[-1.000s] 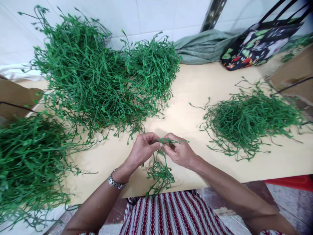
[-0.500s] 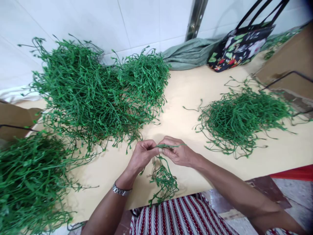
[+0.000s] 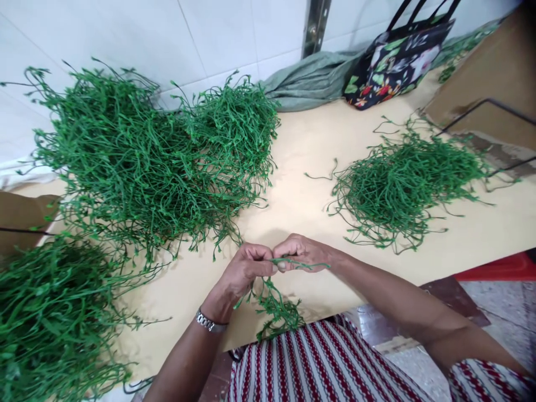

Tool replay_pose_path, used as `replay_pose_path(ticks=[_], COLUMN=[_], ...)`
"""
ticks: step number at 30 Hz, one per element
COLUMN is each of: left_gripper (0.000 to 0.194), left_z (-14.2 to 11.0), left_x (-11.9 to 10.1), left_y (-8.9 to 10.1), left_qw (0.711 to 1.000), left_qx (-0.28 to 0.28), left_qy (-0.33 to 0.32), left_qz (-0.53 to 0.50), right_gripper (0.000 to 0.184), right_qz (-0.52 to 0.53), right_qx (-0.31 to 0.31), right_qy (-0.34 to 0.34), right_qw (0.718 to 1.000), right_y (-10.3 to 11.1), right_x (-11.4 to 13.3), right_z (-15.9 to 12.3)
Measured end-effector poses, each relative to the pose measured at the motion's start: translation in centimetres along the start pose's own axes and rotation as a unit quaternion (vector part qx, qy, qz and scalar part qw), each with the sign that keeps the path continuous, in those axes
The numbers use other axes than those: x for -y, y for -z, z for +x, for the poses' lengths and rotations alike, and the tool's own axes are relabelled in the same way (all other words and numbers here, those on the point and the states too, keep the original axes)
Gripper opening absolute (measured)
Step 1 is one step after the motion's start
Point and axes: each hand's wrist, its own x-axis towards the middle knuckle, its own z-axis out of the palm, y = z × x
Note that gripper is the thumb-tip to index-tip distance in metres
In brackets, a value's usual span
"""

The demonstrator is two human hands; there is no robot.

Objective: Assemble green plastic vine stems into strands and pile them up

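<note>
My left hand (image 3: 245, 272) and my right hand (image 3: 305, 252) meet near the front edge of the pale table (image 3: 301, 190), fingers pinched together. Between them they hold a small bunch of green plastic stems (image 3: 274, 304), which hangs down toward my striped lap; a stem tip pokes out to the right of my right hand. A metal watch (image 3: 209, 322) sits on my left wrist. A large tangled heap of the same green stems (image 3: 142, 162) lies behind my left hand. A smaller, flatter heap (image 3: 404, 184) lies to the right, beyond my right hand.
Another green heap (image 3: 50, 318) fills the lower left. A flowered bag (image 3: 397, 61) and grey-green cloth (image 3: 310, 84) lie at the back by the tiled wall. Brown cardboard (image 3: 486, 84) stands at right, more cardboard (image 3: 20, 215) at left. Something red (image 3: 498, 268) shows below the table edge.
The view has tilted and shifted, so the heaps appear lower and further left. Both hands stay pinched on the bunch; my right hand has rolled over a little.
</note>
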Motion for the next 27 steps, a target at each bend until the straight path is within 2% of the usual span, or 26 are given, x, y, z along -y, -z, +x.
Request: replay_pose_path(ticks=[6, 11, 14, 16, 19, 22, 27], left_gripper=[0.012, 0.013, 0.021, 0.023, 0.016, 0.017, 0.011], left_z=[0.1, 0.2, -0.1, -0.3, -0.4, -0.1, 0.4], left_x=[0.3, 0.4, -0.1, -0.5, -0.8, -0.5, 0.0], left_y=[0.1, 0.2, 0.5, 1.0, 1.6, 1.9, 1.0], left_qw=[0.999, 0.997, 0.992, 0.985, 0.980, 0.979, 0.972], left_qx=[-0.002, 0.011, 0.009, 0.013, -0.002, -0.057, -0.096], left_qy=[0.014, 0.012, -0.020, -0.070, -0.137, -0.157, -0.183], left_qz=[-0.034, -0.078, -0.126, -0.155, -0.143, -0.114, -0.111], right_gripper=[0.044, 0.043, 0.045, 0.045, 0.041, 0.039, 0.036], right_qz=[0.115, 0.181, 0.214, 0.203, 0.125, 0.065, 0.038], right_qx=[-0.007, -0.026, -0.048, -0.066, -0.121, -0.166, -0.237], right_qy=[-0.063, -0.076, -0.066, -0.062, -0.063, -0.066, -0.070], right_qw=[0.991, 0.980, 0.973, 0.975, 0.983, 0.982, 0.968], right_y=[-0.4, -0.9, -0.8, -0.5, 0.0, -0.1, -1.4], right_x=[-1.2, -1.1, -0.7, -0.4, -0.3, -0.4, -0.9], right_z=[0.0, -0.1, -0.2, -0.3, -0.2, 0.0, 0.6])
